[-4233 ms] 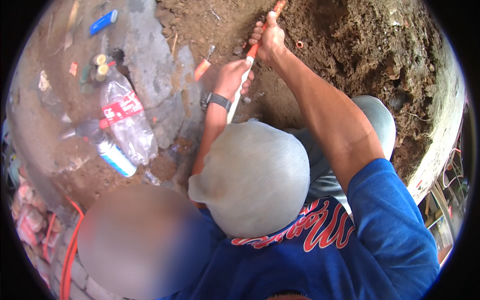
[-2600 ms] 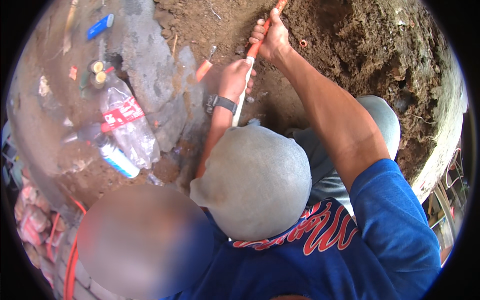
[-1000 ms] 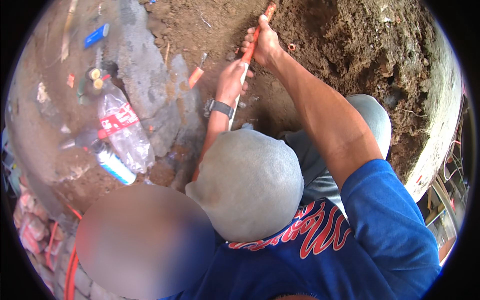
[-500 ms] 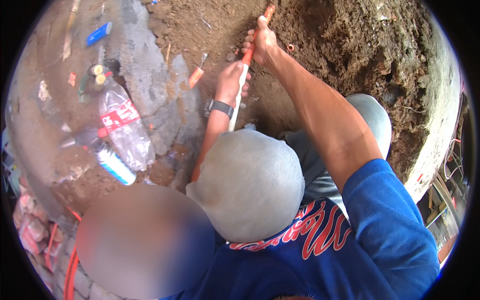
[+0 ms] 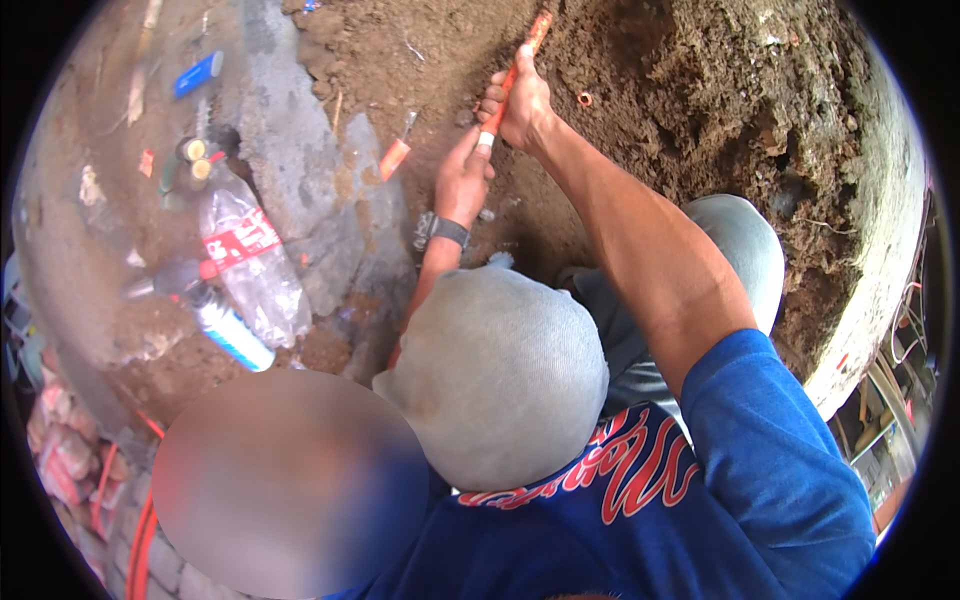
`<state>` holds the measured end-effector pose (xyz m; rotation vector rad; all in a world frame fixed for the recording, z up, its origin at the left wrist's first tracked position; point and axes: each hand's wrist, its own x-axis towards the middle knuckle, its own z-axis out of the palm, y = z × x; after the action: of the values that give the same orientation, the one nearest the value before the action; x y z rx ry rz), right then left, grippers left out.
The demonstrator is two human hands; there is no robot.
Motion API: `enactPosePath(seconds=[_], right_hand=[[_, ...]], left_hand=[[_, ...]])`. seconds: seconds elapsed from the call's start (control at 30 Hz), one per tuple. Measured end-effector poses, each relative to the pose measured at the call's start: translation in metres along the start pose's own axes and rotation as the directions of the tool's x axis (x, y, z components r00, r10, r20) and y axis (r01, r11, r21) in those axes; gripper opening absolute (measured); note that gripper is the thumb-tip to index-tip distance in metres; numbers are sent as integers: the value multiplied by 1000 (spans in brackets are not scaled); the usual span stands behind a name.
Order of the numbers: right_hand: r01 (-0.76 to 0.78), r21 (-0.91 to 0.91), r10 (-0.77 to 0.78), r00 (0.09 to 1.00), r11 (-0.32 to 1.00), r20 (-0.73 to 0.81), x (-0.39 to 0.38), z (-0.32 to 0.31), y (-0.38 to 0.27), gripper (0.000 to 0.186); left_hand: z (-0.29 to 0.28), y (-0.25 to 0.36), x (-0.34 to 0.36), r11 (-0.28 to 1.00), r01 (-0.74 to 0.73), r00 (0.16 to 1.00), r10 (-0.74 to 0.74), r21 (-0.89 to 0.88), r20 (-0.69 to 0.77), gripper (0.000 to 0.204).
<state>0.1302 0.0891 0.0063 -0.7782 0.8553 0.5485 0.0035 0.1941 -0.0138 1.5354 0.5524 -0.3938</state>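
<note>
My right hand (image 5: 522,105) is wrapped round the orange part of a long orange-and-white rod or pipe (image 5: 538,32), angled across the dirt. Just below it, my left hand (image 5: 463,178), with a dark watch on the wrist, grips the same pipe near a white section; much of that section is hidden by the hand. A small orange-handled tool (image 5: 397,157) lies left of my hands, and a small orange ring (image 5: 585,99) sits to their right. A rounded grey cloth-covered shape (image 5: 495,375) hides part of my left forearm.
A clear plastic bottle (image 5: 262,285), a blue-and-white can (image 5: 238,338), a blue object (image 5: 198,75) and several small items lie on cracked grey ground (image 5: 280,90) at left. Rough dug soil (image 5: 740,100) is at right. Red hoses (image 5: 142,545) run at lower left, beside a blurred oval.
Both my hands have shifted slightly down toward me along with the small movement of the pipe. Less of the white section shows below my left hand than before.
</note>
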Motion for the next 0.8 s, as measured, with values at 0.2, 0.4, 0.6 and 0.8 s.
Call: enactPosePath(seconds=[0.2,0.4,0.6,0.8], right_hand=[[-13,-7,13,1000,1000,13,0,-2,-2,63],[4,-27,-4,1000,1000,-18,-3,2,-1,59],[-25,-30,24,1000,999,-15,-6,8,-2,59],[-2,1,2,1000,1000,24,-4,-4,-1,59]], left_hand=[[5,-6,2,999,-32,999,32,3,-23,47],[10,-6,4,994,-98,990,103,48,-101,41],[12,-27,8,939,-233,940,284,251,-190,32],[3,13,-5,967,161,987,-154,-196,49,35]])
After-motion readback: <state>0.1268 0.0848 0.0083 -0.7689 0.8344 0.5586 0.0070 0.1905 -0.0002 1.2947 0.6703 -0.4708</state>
